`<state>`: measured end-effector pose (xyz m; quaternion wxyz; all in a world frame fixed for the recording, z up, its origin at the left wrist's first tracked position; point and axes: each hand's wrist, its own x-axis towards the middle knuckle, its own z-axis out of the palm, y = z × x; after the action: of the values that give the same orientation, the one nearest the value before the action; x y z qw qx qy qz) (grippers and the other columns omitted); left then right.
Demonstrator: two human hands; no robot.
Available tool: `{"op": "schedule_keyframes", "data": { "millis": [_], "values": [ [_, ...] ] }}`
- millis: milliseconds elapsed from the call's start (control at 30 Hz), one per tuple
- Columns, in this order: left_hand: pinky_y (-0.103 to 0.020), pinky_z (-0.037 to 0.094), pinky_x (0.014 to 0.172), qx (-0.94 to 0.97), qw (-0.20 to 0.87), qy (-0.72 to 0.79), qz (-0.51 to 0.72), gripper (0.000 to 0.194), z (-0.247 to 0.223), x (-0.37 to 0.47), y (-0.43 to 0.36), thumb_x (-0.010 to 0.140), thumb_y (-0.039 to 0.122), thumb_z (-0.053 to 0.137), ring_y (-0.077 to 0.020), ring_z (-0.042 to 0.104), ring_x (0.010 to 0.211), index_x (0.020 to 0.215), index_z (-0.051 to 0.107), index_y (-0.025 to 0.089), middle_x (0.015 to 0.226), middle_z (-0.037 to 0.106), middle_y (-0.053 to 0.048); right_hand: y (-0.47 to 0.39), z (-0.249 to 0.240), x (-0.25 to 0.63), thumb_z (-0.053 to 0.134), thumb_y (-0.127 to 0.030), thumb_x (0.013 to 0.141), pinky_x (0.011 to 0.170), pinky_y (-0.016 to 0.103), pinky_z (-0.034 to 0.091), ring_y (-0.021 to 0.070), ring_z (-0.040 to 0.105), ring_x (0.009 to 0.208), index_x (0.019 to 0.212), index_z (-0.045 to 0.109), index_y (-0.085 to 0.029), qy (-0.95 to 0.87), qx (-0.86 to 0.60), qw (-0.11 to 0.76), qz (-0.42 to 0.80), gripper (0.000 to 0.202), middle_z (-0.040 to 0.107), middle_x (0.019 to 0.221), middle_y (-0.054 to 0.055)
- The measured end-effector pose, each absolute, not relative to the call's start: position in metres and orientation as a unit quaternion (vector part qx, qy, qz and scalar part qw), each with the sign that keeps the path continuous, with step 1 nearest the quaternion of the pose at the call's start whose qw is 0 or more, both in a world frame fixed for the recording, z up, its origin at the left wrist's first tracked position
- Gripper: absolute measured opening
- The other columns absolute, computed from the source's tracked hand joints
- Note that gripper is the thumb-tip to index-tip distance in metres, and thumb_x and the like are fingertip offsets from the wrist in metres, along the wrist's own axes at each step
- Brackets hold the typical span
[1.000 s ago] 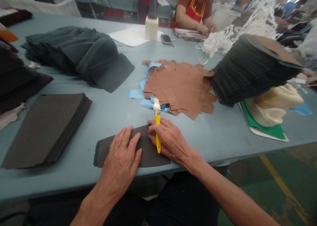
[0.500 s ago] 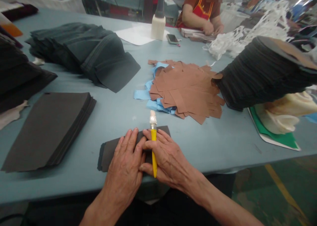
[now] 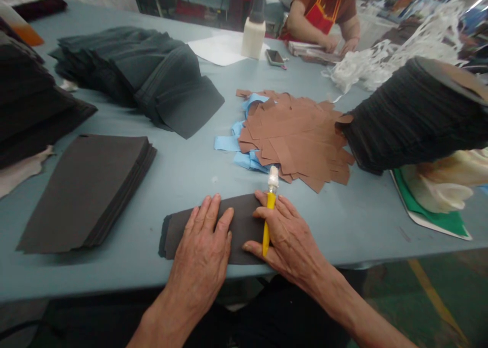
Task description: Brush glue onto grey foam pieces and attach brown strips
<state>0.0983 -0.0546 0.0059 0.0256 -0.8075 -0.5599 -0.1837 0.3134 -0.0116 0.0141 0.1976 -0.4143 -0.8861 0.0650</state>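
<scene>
The left hand lies flat on a dark brown panel at the near edge of the table, its fingers straight and gripping nothing; the right hand rests on the panel's right end, its fingers keeping hold of a yellow-handled brush, whose white-coated bristles point to the far side, near the pile of brown strips; blue strips show at the pile's left edge; a stack of dark panels lies to the left.

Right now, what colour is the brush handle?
The brush handle is yellow, clearest in the head view.
</scene>
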Motion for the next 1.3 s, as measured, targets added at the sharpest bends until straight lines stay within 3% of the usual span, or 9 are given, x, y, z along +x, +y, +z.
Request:
{"op": "schedule_keyframes", "data": {
  "millis": [133,333,467,567,700,967,1300],
  "values": [
    [-0.063,0.052,0.117,-0.807,0.012,-0.568,-0.162,0.043,0.007,0.099,-0.056,0.107,0.019,0.04,-0.0418,0.05,0.151,0.145,0.058,0.009,0.161,0.053,-0.025,-0.013,0.013,0.313,0.075,-0.053,0.094,0.109,0.063,0.056,0.0423,0.068,0.132,0.118,0.053,-0.02,-0.883,-0.424,0.2,0.021,0.047,0.065,0.146,0.03],
    [-0.061,0.047,0.122,-0.815,0.006,-0.571,-0.102,0.054,0.016,0.111,-0.052,0.11,0.033,0.042,-0.0431,0.044,0.155,0.156,0.05,0.005,0.169,0.043,-0.02,-0.012,0.012,0.311,0.062,-0.037,0.1,0.105,0.059,0.058,0.0412,0.072,0.125,0.114,0.055,-0.018,-0.89,-0.4,0.22,-0.025,0.024,0.069,0.14,0.029],
    [-0.049,0.04,0.129,-0.848,-0.012,-0.524,-0.076,0.053,0.021,0.12,-0.039,0.11,0.035,0.045,-0.0331,0.041,0.158,0.157,0.05,0.012,0.17,0.045,-0.012,-0.011,0.01,0.312,0.059,-0.024,0.097,0.106,0.056,0.058,0.0394,0.073,0.121,0.111,0.056,-0.018,-0.887,-0.398,0.231,-0.029,0.015,0.07,0.139,0.025],
    [-0.044,0.037,0.131,-0.858,-0.018,-0.51,-0.063,0.056,0.021,0.117,-0.034,0.112,0.04,0.04,-0.029,0.039,0.16,0.159,0.048,0.011,0.17,0.044,-0.013,-0.012,0.008,0.312,0.059,-0.02,0.095,0.105,0.056,0.058,0.0391,0.073,0.119,0.11,0.057,-0.018,-0.885,-0.403,0.231,-0.03,0.015,0.071,0.138,0.024],
    [-0.047,0.037,0.13,-0.845,-0.006,-0.531,-0.056,0.065,0.017,0.101,-0.041,0.112,0.049,0.038,-0.0322,0.037,0.16,0.16,0.045,0.007,0.172,0.04,-0.017,-0.013,0.008,0.311,0.061,-0.022,0.096,0.104,0.055,0.058,0.0386,0.074,0.117,0.11,0.056,-0.019,-0.882,-0.408,0.234,-0.031,0.015,0.071,0.139,0.025],
    [-0.06,0.042,0.124,-0.789,0.025,-0.608,-0.083,0.074,0.008,0.057,-0.071,0.112,0.053,0.025,-0.0422,0.042,0.156,0.159,0.042,-0.003,0.167,0.042,-0.027,-0.015,0.011,0.311,0.064,-0.023,0.096,0.109,0.058,0.054,0.0386,0.07,0.127,0.111,0.056,-0.02,-0.878,-0.427,0.217,0.001,0.017,0.066,0.146,0.026],
    [-0.063,0.033,0.127,-0.759,0.022,-0.65,-0.044,0.078,0.01,0.049,-0.078,0.111,0.054,0.016,-0.0423,0.036,0.159,0.161,0.042,-0.001,0.17,0.038,-0.025,-0.014,0.01,0.313,0.064,-0.025,0.097,0.118,0.059,0.045,0.0359,0.065,0.136,0.115,0.057,-0.021,-0.874,-0.446,0.191,0.02,0.02,0.064,0.15,0.023]
  ]
}}
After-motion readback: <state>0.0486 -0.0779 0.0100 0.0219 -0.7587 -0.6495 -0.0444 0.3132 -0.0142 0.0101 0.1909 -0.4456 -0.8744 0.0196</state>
